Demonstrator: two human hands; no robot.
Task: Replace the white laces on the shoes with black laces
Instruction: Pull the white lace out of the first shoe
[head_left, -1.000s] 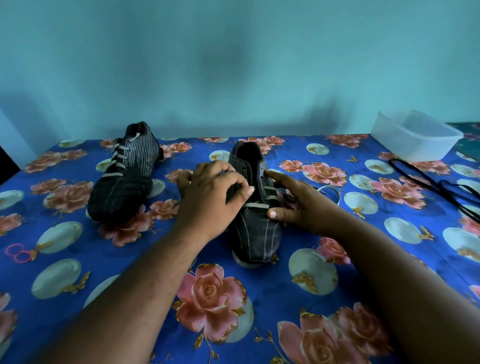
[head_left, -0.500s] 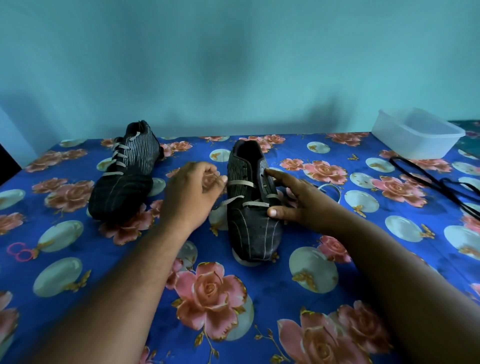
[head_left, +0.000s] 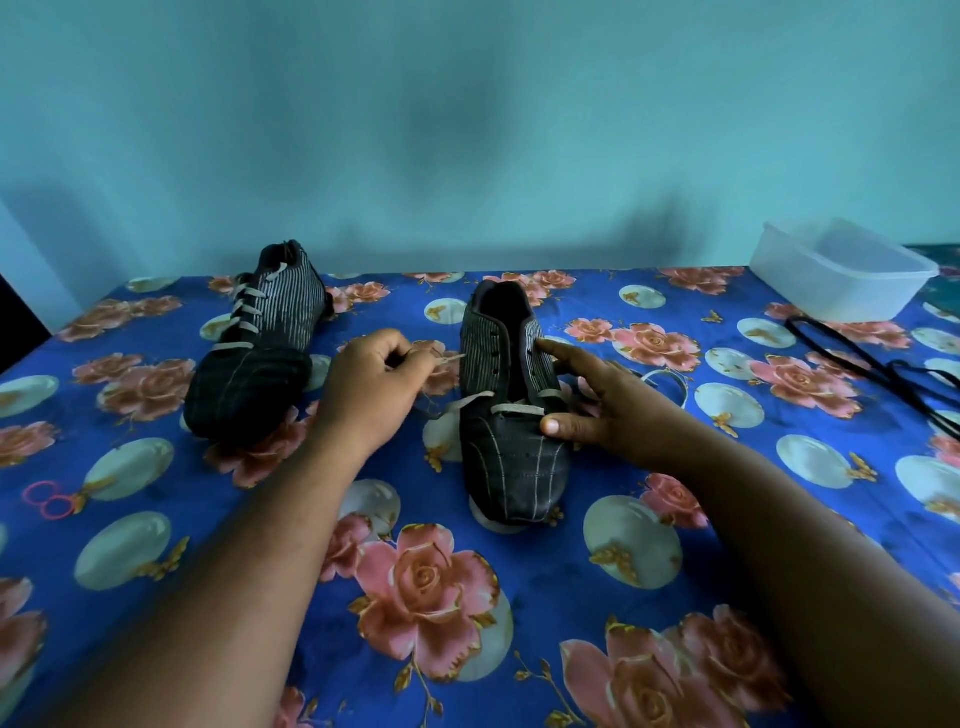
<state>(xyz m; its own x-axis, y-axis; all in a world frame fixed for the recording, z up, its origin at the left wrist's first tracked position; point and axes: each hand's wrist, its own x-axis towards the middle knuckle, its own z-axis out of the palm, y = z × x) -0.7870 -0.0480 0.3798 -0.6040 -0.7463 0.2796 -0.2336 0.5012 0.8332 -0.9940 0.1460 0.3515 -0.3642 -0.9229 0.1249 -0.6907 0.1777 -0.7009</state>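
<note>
On the far left of the surface (head_left: 270, 525), covered by a blue floral cloth, the first shoe (head_left: 257, 340) lies as before, its white lacing intact. Next comes the left hand (head_left: 371, 397), which has drawn back leftward from the second shoe since a second ago; its fingers are curled, pinching the free end of the white lace (head_left: 470, 402). That lace now runs out of the shoe's lower eyelets, and the upper eyelets that were laced earlier stand bare. The second shoe (head_left: 511, 415) sits in the middle, toe toward the camera, unmoved. The right hand (head_left: 615, 410) rests against its right side as before, forefinger stretched to the upper eyelets and thumb pressed near the lowest lace bar, fingers straight. Farther right lie the black laces (head_left: 878, 371), and behind them a clear plastic container (head_left: 841, 275).
</note>
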